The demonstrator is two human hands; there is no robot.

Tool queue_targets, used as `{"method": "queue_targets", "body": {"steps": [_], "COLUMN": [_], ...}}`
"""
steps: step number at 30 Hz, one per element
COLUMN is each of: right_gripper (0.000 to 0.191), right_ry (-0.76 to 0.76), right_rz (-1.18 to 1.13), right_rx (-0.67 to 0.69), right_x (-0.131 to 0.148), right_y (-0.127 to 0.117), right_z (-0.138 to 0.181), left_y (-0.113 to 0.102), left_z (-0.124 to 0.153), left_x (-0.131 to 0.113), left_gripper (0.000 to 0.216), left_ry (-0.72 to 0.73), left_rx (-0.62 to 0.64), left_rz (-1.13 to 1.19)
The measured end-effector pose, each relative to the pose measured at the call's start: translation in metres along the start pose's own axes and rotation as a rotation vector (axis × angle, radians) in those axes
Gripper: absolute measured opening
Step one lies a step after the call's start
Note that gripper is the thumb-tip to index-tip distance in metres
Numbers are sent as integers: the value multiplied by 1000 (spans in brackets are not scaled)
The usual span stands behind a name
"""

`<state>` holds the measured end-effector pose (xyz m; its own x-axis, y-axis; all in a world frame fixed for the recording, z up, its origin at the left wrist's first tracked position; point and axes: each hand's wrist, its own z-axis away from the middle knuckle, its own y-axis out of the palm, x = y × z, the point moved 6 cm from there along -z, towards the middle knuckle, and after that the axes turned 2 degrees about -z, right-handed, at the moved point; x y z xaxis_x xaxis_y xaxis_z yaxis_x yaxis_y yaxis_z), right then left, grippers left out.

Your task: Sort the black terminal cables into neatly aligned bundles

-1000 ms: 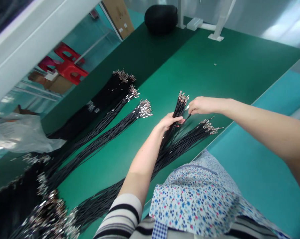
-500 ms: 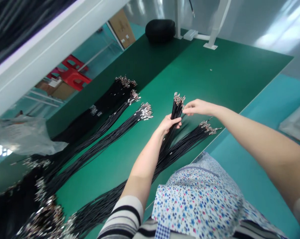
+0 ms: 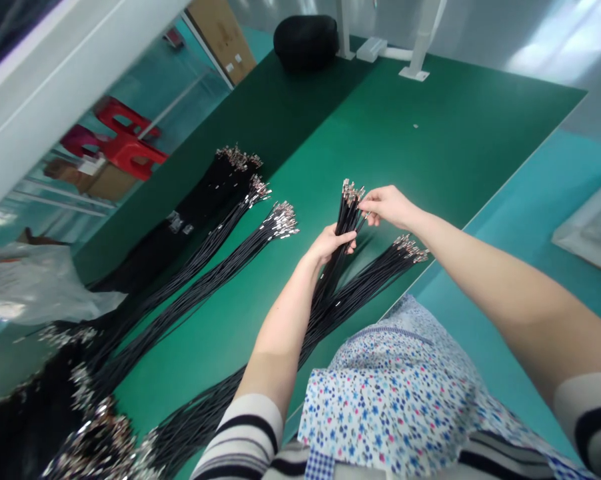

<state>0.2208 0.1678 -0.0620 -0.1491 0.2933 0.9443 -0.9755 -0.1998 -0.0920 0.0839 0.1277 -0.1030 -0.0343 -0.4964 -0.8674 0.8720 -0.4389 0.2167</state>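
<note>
My left hand [image 3: 333,243] is wrapped around a bundle of black cables [image 3: 347,217], whose metal-tipped ends stick up above my fingers. At the right side of that bundle, my right hand [image 3: 382,205] pinches a single cable by its metal tip. Below my hands, another bundle of black cables [image 3: 368,283] lies along the table's near edge, its metal ends to the right. Two more cable bundles lie to the left, the closer one [image 3: 230,253] ending in a cluster of metal tips.
The green table [image 3: 460,153] carries a thick dark pile of cables [image 3: 180,230] at its far side and a clear plastic bag [image 3: 45,280]. A black case [image 3: 306,41] and a white post [image 3: 423,40] stand at the back. A white beam [image 3: 80,80] crosses the upper left.
My right hand has gone from reaching at the bundle's side to pinching a cable tip there. My left hand keeps its hold. The whole view has shifted slightly.
</note>
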Motion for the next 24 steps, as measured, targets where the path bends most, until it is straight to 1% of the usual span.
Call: {"method": "queue_targets", "body": {"steps": [2,4,5,6,7,8,9,10,12,13,14,16,19,22,24], "right_gripper": [19,12,8,9,12,14,16,17,20,21,21,20,18,18,18], "right_ry": [30,19,-4,-30,-55,-77,-101,-132,-217,-259,-285,-285,-296,-413,-495], "right_rz": [10,-29,-38,-9,77,223,415,626,1006,1143,1244,1364,1408,1417,1410], "right_rx": [54,61,46,31,33,71,148,255,468,528,555,565,599,561,501], "right_x": [-2,-10,-16,-24,-34,-45,-57,-70,-91,-97,-100,-99,-85,-55,-27], "right_y": [-1,-6,-11,-17,-21,-23,-22,-18,-10,-7,-5,-4,-3,-2,1], "right_z": [-3,-3,-3,-1,2,5,9,14,27,31,35,36,34,32,32], "left_y": [2,2,0,-3,-7,-10,-12,-13,-12,-10,-9,-6,-2,0,4], "left_z": [-1,-4,-6,-7,-9,-11,-12,-13,-14,-14,-14,-14,-12,-10,-7], "left_x": [1,2,3,4,5,6,8,10,12,13,13,12,10,9,9], "left_gripper": [39,34,31,29,28,27,27,28,28,28,28,26,24,26,30], "left_ry": [-5,-1,4,10,15,17,15,10,-16,-31,-44,-57,-61,-77,-101], "left_rx": [32,29,4,-35,-77,-113,-134,-138,-114,-97,-83,-74,-94,-121,-95], "left_rz": [-23,-62,-77,-81,-74,-58,-39,-22,-3,-5,-11,-28,-59,-93,-96]}}
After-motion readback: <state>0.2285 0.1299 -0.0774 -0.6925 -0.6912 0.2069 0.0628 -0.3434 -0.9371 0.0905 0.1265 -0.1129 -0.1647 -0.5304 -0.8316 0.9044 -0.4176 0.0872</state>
